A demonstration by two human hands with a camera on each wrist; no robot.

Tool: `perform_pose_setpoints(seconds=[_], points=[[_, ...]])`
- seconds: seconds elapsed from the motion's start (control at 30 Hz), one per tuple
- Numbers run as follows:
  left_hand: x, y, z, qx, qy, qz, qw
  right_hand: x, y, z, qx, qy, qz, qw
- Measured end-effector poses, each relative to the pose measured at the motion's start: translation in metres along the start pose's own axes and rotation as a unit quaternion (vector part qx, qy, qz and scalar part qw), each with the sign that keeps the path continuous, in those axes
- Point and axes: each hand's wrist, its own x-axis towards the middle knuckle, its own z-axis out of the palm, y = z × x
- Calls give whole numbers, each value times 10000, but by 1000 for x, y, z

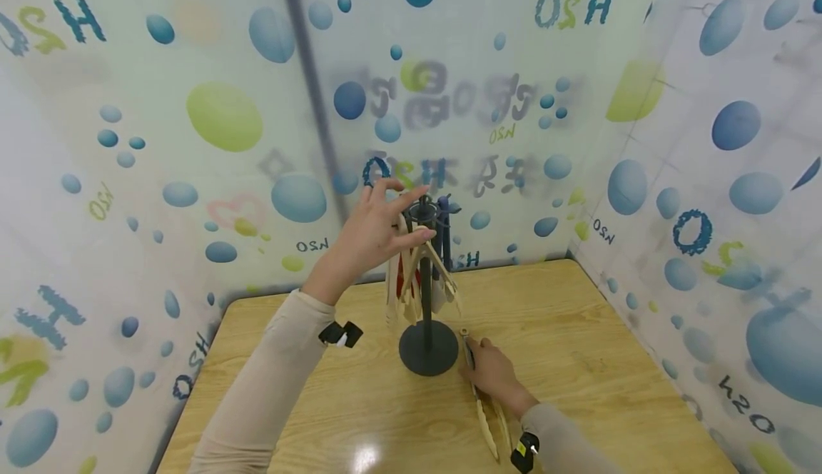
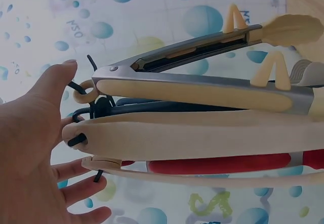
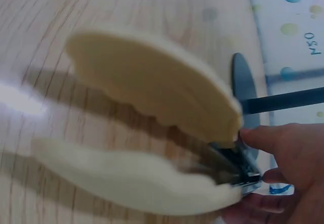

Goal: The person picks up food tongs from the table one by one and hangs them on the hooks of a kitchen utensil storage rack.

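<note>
My left hand (image 1: 374, 230) is at the top of a dark utensil stand (image 1: 427, 354), fingers spread and loosely bent beside its hooks. In the left wrist view that hand (image 2: 30, 118) grips nothing that I can make out. Beyond its fingertips hang tongs (image 2: 197, 93) with cream tips, a utensil with a cream handle (image 2: 202, 135) and one with a red handle (image 2: 217, 164). Low to the right of the stand's base, my right hand (image 1: 493, 372) holds another pair of tongs (image 3: 152, 77). Their scalloped cream tips are spread apart and point towards the front of the table.
The stand rises from a round base on a wooden table (image 1: 308, 402). Dark blue utensils (image 1: 444, 231) hang on its right side. Walls (image 1: 160, 195) with printed bubbles enclose the table behind and at both sides.
</note>
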Motion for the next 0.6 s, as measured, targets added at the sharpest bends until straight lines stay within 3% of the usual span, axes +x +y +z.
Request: perform_pose_setpoints(seconds=[0.3,0.43,0.6], points=[[0,2,-2,211,14,94,9997,4,3,-4,345,227,-41,9991],[-1,2,-2,287,67,112,9995,9,3,-20,525,482,-85,9974],[0,2,-2,24,-21,107,9999,17,2,-53,716,801,-289,9938]])
